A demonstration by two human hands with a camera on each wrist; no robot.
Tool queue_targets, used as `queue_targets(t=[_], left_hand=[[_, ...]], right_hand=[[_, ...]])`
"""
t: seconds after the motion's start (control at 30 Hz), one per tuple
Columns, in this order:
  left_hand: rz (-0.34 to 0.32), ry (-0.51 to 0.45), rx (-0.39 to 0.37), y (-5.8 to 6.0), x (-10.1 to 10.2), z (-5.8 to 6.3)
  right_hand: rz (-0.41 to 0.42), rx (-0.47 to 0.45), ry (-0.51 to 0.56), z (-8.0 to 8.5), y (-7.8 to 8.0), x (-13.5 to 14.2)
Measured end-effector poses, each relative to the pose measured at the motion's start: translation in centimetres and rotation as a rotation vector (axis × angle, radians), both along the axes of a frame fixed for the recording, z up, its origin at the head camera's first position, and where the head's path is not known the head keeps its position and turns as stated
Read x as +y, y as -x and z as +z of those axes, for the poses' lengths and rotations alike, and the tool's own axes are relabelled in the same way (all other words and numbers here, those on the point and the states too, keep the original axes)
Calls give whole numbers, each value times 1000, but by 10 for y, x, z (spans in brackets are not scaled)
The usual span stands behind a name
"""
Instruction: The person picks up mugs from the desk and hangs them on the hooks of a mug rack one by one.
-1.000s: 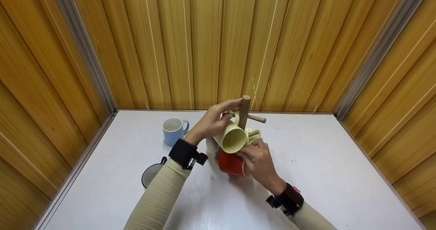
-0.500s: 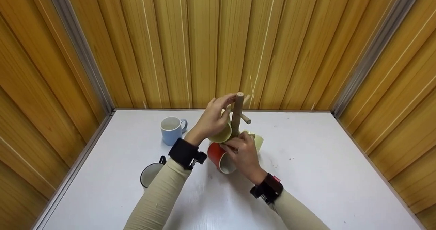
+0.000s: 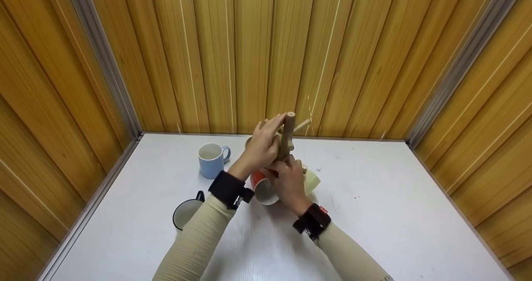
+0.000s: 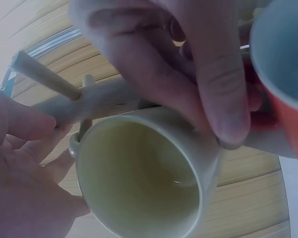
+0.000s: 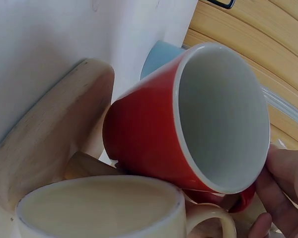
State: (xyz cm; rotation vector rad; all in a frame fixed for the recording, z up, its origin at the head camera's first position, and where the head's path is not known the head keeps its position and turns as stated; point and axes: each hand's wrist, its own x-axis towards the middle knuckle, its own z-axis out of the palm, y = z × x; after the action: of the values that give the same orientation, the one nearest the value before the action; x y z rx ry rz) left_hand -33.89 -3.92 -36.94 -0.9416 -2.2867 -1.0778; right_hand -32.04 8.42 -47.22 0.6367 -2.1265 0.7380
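A wooden mug tree (image 3: 288, 131) stands on the table with mugs hung on its pegs. At the top of its post, my left hand (image 3: 262, 148) holds the wood with its fingertips. Lower down, my right hand (image 3: 289, 181) grips round the post, its thumb close against the base of an upper pale yellow mug (image 4: 139, 183). That mug hangs sideways, mostly hidden by my left hand in the head view. A red mug (image 5: 144, 124) with a white inside hangs below, beside my right fingers. Another pale yellow mug (image 3: 311, 181) hangs low on the right.
A light blue mug (image 3: 211, 164) stands upright at the back left of the white table (image 3: 395, 214). Nearer, a white mug with a black rim (image 3: 187, 212) is partly covered by my left sleeve. Wood-patterned walls (image 3: 208, 56) enclose the back and sides.
The mug tree has turned, carrying the red mug leftward and swinging the upper yellow mug behind my left hand. My right hand has moved left and inward to the post.
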Motion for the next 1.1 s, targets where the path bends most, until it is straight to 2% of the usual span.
queue_targets(t=[0.23, 0.5, 0.8, 0.97, 1.1], left_hand=[[24, 13, 1, 0, -2, 1], [65, 45, 19, -7, -12, 3], [181, 60, 86, -34, -48, 10], [264, 104, 57, -52, -77, 7], [293, 139, 24, -64, -97, 0]], right_hand=[[-14, 25, 7, -1, 3, -4], [0, -20, 10, -3, 2, -5], [64, 67, -1, 3, -7, -2], [87, 80, 2, 5, -11, 4], [104, 81, 20, 3, -14, 7]])
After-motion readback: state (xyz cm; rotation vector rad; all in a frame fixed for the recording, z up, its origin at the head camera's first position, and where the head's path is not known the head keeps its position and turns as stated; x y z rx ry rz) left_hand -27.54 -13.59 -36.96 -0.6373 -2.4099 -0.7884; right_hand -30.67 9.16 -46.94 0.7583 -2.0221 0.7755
